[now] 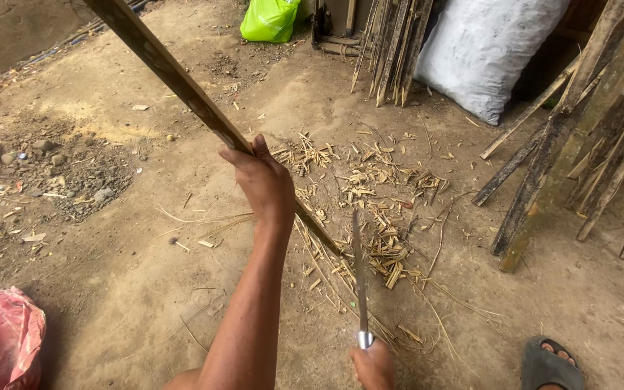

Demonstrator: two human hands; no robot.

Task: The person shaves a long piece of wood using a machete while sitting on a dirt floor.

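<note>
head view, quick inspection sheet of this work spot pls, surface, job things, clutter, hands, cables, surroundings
surface: bare dirt ground, littered with shavings.
job's things: long bamboo slat held slanting, lower end on the ground; long knife, blade pointing up beside the slat.
clutter: pile of bamboo shavings; small stones.
grippers: left hand closed round the slat; right hand closed on the knife handle.
cables: dark hose or cable along the far edge; cannot tell which.
surroundings: green bag, white sack, leaning bamboo slats, red bag, sandalled foot.
</note>
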